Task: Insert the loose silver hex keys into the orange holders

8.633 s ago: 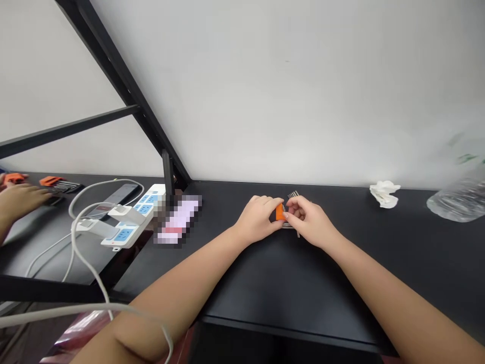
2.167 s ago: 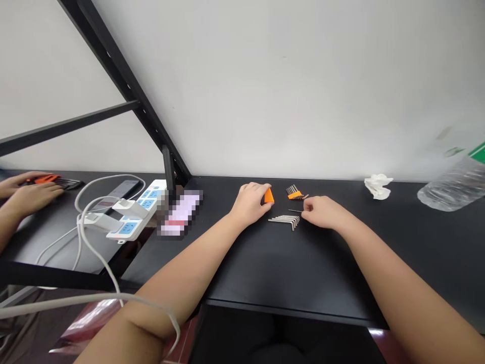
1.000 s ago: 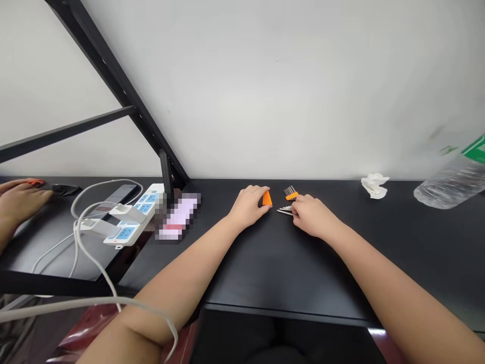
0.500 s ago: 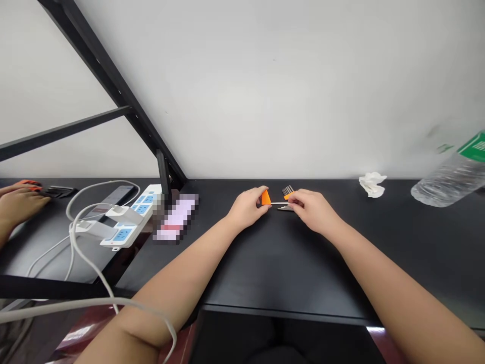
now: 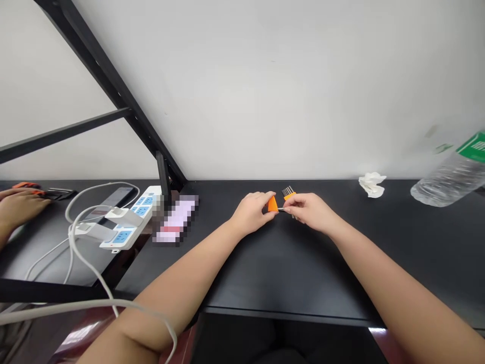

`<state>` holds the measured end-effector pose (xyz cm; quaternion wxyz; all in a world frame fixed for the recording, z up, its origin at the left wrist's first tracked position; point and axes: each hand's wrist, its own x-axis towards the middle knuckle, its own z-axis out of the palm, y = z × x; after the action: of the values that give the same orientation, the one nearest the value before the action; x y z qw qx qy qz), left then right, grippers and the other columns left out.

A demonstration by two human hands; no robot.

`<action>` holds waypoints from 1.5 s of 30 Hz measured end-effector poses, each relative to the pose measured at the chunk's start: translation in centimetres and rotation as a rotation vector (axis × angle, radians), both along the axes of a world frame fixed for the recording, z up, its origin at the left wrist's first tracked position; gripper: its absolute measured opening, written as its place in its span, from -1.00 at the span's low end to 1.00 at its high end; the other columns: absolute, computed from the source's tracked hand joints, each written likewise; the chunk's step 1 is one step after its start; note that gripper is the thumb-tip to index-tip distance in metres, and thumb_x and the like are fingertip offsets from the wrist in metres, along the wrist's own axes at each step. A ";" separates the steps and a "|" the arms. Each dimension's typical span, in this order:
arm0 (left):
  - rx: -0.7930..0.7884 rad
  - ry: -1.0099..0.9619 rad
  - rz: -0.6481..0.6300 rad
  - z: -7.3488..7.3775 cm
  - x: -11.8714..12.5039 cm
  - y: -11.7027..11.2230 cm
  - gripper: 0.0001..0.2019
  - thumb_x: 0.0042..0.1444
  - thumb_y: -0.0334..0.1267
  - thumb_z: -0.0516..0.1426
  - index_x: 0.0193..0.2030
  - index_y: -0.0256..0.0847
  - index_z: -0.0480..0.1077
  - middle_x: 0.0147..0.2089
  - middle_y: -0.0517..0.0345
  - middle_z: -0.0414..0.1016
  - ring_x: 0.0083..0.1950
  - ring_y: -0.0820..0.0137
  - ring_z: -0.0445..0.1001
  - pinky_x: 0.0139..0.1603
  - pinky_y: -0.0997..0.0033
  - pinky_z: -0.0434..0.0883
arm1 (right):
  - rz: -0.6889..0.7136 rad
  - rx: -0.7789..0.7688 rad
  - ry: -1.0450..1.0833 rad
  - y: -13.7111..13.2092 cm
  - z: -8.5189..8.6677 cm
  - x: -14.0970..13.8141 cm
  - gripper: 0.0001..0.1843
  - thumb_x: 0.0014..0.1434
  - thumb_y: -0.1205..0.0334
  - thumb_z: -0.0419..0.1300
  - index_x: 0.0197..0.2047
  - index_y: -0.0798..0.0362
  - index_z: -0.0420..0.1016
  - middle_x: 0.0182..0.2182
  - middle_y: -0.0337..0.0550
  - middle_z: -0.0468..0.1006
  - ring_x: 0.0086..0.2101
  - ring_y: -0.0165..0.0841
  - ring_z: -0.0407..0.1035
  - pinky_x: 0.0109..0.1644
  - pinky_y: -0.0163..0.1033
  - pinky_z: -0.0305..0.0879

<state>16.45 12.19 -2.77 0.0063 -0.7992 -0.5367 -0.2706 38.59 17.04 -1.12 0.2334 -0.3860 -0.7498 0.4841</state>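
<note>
My left hand (image 5: pixel 253 212) pinches an orange plastic holder (image 5: pixel 273 204) above the black desk. A thin metal hex key (image 5: pixel 281 209) bridges the short gap to my right hand (image 5: pixel 311 211), whose thumb and fingers are closed on it. How far the key sits inside the holder is hidden. Just behind my right fingertips is a second orange holder (image 5: pixel 289 195), with several metal key ends (image 5: pixel 288 190) standing out of it. My right fingers cover part of this holder, and other small metal pieces below them are hard to make out.
To the left lie a pixelated phone (image 5: pixel 176 217), a white power strip (image 5: pixel 131 222) with plugs and a looping white cable (image 5: pixel 89 260). A crumpled tissue (image 5: pixel 372 185) and a clear bottle (image 5: pixel 443 184) are rightward. Another person's hand (image 5: pixel 22 207) rests far left, past the black frame (image 5: pixel 113 93).
My left hand and its orange holder have shifted right, closer to my right hand. Less of the metal key shows between them. My right hand has moved slightly down and left.
</note>
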 end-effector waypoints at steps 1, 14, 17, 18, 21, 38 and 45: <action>0.008 0.009 -0.014 0.0 0.2 -0.1 -0.54 0.17 -0.18 0.28 0.19 -0.16 0.37 -0.18 0.13 0.57 -0.14 0.27 0.55 0.03 0.20 0.45 | 0.013 -0.042 0.041 -0.2 -0.2 -0.4 -0.84 0.17 0.18 0.24 -0.20 0.04 0.53 -0.39 -0.21 0.52 -0.44 -0.41 0.41 -0.35 -0.29 0.35; -0.103 -0.035 0.126 0.3 -0.6 0.2 -0.44 0.13 -0.29 0.21 0.30 -0.14 0.30 -0.09 0.12 0.61 -0.09 0.27 0.59 0.03 0.25 0.49 | 0.022 0.612 -0.555 1.2 -1.8 0.9 -0.83 0.22 0.40 0.12 -0.26 0.06 0.55 -0.15 -0.05 0.48 -0.21 -0.31 0.40 -0.09 -0.20 0.29; -0.110 -0.041 0.114 0.3 -0.6 0.3 -0.46 0.13 -0.29 0.21 0.28 -0.15 0.31 -0.10 0.12 0.60 -0.10 0.27 0.58 0.04 0.24 0.49 | 0.042 0.627 -0.636 0.6 -1.5 0.4 -0.87 0.15 0.46 0.13 -0.35 0.10 0.48 -0.19 0.00 0.49 -0.22 -0.27 0.40 -0.16 -0.23 0.25; -0.108 -0.040 0.112 0.3 -0.7 0.3 -0.47 0.12 -0.29 0.21 0.27 -0.14 0.31 -0.10 0.12 0.60 -0.10 0.28 0.58 0.04 0.24 0.49 | 0.043 0.627 -0.653 0.4 -1.4 0.3 -0.88 0.13 0.47 0.15 -0.37 0.09 0.45 -0.20 0.01 0.50 -0.24 -0.27 0.40 -0.19 -0.24 0.23; -0.103 -0.022 0.104 0.4 -0.7 0.4 -0.50 0.14 -0.28 0.20 0.25 -0.13 0.33 -0.13 0.14 0.58 -0.12 0.29 0.56 0.01 0.27 0.48 | 0.040 0.585 -0.610 -0.2 -0.8 0.1 -0.90 0.09 0.46 0.17 -0.38 0.07 0.40 -0.29 -0.08 0.51 -0.30 -0.31 0.38 -0.26 -0.27 0.17; -0.071 0.010 0.044 0.5 -0.4 -0.1 -0.57 0.16 -0.22 0.23 0.18 -0.09 0.35 -0.19 0.19 0.58 -0.17 0.31 0.55 0.12 0.18 0.42 | 0.081 0.775 -0.240 -0.7 -0.3 0.1 -0.75 0.37 0.37 -0.01 -0.17 0.07 0.50 -0.17 -0.05 0.50 -0.25 -0.34 0.37 -0.12 -0.22 0.27; -0.056 0.037 -0.033 0.6 0.5 -0.5 -0.60 0.15 -0.22 0.24 0.14 -0.07 0.37 -0.19 0.16 0.58 -0.04 0.23 0.54 0.21 0.11 0.36 | 0.062 0.142 0.050 -0.4 -2.2 -1.7 -0.86 0.15 0.39 0.06 -0.21 0.03 0.36 -0.36 -0.23 0.51 -0.36 -0.38 0.42 -0.25 -0.28 0.33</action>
<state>16.97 11.71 -2.18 -0.0108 -0.8125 -0.5308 -0.2408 36.92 16.69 -3.35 0.2636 -0.3328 -0.7880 0.4460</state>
